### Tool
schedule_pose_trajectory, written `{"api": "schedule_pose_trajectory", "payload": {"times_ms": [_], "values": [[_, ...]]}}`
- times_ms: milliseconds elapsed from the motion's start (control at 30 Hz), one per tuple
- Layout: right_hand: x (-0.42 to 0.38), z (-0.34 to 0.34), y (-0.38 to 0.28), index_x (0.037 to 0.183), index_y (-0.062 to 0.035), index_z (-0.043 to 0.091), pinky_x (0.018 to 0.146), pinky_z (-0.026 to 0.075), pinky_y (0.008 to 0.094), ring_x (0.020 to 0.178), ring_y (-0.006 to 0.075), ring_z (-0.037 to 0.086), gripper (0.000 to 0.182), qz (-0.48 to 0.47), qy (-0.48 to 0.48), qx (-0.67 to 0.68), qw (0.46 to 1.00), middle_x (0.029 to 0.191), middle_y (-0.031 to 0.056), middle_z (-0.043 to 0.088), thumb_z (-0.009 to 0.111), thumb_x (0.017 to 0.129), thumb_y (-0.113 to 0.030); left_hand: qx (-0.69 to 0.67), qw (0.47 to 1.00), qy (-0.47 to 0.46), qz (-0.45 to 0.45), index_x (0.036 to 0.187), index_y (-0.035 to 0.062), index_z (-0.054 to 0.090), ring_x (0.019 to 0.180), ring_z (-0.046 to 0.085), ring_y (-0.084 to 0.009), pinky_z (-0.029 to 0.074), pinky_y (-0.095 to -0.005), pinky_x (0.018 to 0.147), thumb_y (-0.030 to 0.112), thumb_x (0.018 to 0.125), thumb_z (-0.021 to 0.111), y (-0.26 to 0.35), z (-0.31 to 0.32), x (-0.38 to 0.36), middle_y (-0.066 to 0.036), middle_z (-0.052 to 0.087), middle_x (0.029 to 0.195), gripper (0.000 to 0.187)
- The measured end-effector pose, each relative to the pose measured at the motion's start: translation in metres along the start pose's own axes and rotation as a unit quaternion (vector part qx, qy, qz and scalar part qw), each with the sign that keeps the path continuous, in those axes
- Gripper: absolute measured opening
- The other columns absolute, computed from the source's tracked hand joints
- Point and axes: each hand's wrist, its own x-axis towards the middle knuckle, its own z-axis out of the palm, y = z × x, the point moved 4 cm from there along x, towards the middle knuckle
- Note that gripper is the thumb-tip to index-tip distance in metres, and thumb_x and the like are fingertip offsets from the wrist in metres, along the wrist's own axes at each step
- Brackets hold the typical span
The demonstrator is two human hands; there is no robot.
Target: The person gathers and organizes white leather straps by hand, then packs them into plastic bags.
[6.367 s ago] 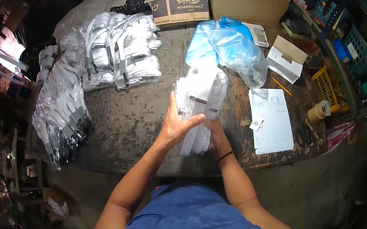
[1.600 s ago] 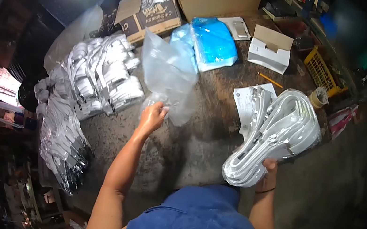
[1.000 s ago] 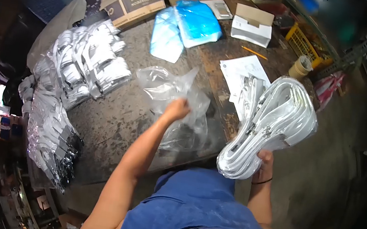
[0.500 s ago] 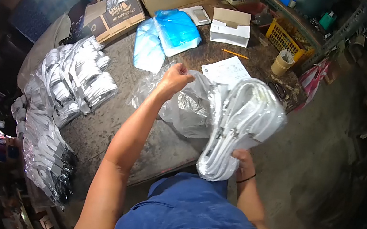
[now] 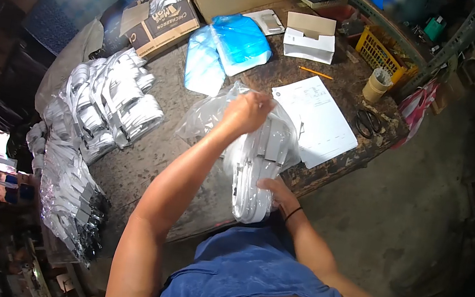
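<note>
In the middle of the head view, my right hand [image 5: 277,192] grips the near end of a bundle of looped white straps [image 5: 251,203] in shiny clear wrap. Its far part lies within the outline of a clear plastic bag [image 5: 202,120] on the table. My left hand [image 5: 248,112] is closed on the bag at its upper edge, fingers pinched together above the bundle. Grey flat pieces show through the plastic near the bundle's far part.
Piles of similar wrapped strap bundles [image 5: 113,99] lie at the left. Printed papers [image 5: 321,124], scissors [image 5: 369,124], a pencil [image 5: 316,73], blue plastic bags [image 5: 241,44] and a white box [image 5: 308,43] lie across the table. A cardboard box [image 5: 163,30] stands behind.
My right hand has brought the strap bundle left, from over the papers to the clear bag. My left hand has shifted slightly right and down, and the papers are now uncovered.
</note>
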Motion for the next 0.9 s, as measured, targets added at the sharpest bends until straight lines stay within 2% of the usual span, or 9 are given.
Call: {"api": "schedule_pose_trajectory", "payload": {"times_ms": [100,167,267,333,467,567,700,767,900], "values": [[0.013,0.007,0.005,0.129,0.0011,0.044,0.083,0.053,0.0352,0.091,0.022,0.064,0.061,0.031,-0.008,0.031,0.999,0.114,0.0128,0.059,0.066,0.073,-0.011,-0.011,0.994,-0.07,0.086,0.104,0.0103,0.069,0.09,0.065,-0.0343,0.052,-0.0408,0.075,0.016,0.086,0.055,0.034,0.005,-0.038,-0.019,0.067,0.096,0.023],[0.025,-0.006,0.01,0.128,0.001,0.046,0.082,0.053,0.0342,0.091,0.0215,0.063,0.06,0.032,-0.019,0.007,0.999,0.113,0.012,0.059,0.066,0.073,-0.013,0.008,0.984,-0.092,0.155,0.116,0.013,0.061,0.087,0.064,-0.0353,0.051,-0.041,0.075,0.021,0.083,0.062,0.045,-0.001,-0.077,-0.018,0.067,0.095,0.034],[0.031,-0.003,0.001,0.125,-0.0005,0.05,0.08,0.053,0.0321,0.092,0.0193,0.062,0.057,0.027,0.031,-0.028,0.999,0.109,0.0095,0.06,0.067,0.073,-0.017,-0.009,0.996,0.004,0.09,0.11,0.0073,0.06,0.082,0.062,-0.0333,0.049,-0.041,0.072,0.023,0.081,0.067,0.012,-0.009,-0.118,-0.017,0.064,0.096,0.033],[0.041,-0.008,0.005,0.124,-0.0018,0.05,0.08,0.054,0.0332,0.095,0.0179,0.061,0.057,0.034,-0.021,0.036,0.999,0.108,0.0085,0.06,0.068,0.073,-0.017,0.021,0.988,0.126,0.092,0.099,0.0059,0.056,0.073,0.061,-0.0348,0.047,-0.0434,0.065,0.021,0.084,0.065,-0.047,0.005,-0.135,-0.016,0.061,0.08,0.024],[0.065,-0.039,0.018,0.122,-0.0021,0.051,0.08,0.055,0.0356,0.094,0.0171,0.062,0.049,0.051,0.022,0.045,0.997,0.108,0.009,0.061,0.069,0.079,-0.015,-0.081,0.988,0.12,-0.059,0.091,0.0034,0.052,0.063,0.058,-0.0337,0.045,-0.041,0.058,0.018,0.086,0.065,-0.08,0.016,-0.164,-0.017,0.055,0.069,0.021],[0.06,-0.007,-0.02,0.121,-0.0016,0.052,0.086,0.052,0.039,0.097,0.0203,0.061,0.043,-0.109,0.078,-0.029,0.991,0.104,0.0118,0.062,0.066,0.084,-0.016,-0.119,0.981,0.137,-0.073,0.093,0.0035,0.051,0.053,0.056,-0.0358,0.043,-0.0393,0.049,0.019,0.089,0.062,-0.076,0.023,-0.188,-0.016,0.052,0.059,0.019],[0.063,0.007,-0.04,0.122,-0.0018,0.052,0.086,0.051,0.0389,0.098,0.0205,0.061,0.043,-0.163,0.101,-0.082,0.978,0.105,0.0118,0.062,0.066,0.084,-0.018,-0.107,0.987,0.094,-0.068,0.097,0.0047,0.052,0.061,0.06,-0.0363,0.047,-0.0407,0.053,0.014,0.086,0.062,-0.059,0.044,-0.215,-0.017,0.057,0.066,0.018],[0.067,0.012,-0.039,0.122,-0.002,0.052,0.087,0.051,0.0389,0.099,0.0207,0.06,0.044,-0.163,0.097,-0.101,0.977,0.105,0.0119,0.061,0.066,0.084,-0.018,-0.105,0.986,0.116,0.06,0.101,0.0059,0.053,0.07,0.063,-0.0358,0.05,-0.0418,0.058,0.009,0.082,0.064,-0.038,0.051,-0.22,-0.016,0.061,0.078,0.022],[0.07,0.02,-0.027,0.122,-0.0023,0.052,0.087,0.05,0.0387,0.1,0.0209,0.06,0.044,-0.137,0.082,-0.131,0.978,0.106,0.0119,0.061,0.065,0.084,-0.02,-0.141,0.982,0.091,0.09,0.103,0.0063,0.054,0.073,0.062,-0.0346,0.051,-0.0407,0.06,0.007,0.081,0.062,-0.008,0.06,-0.217,-0.014,0.06,0.086,0.024]]}}
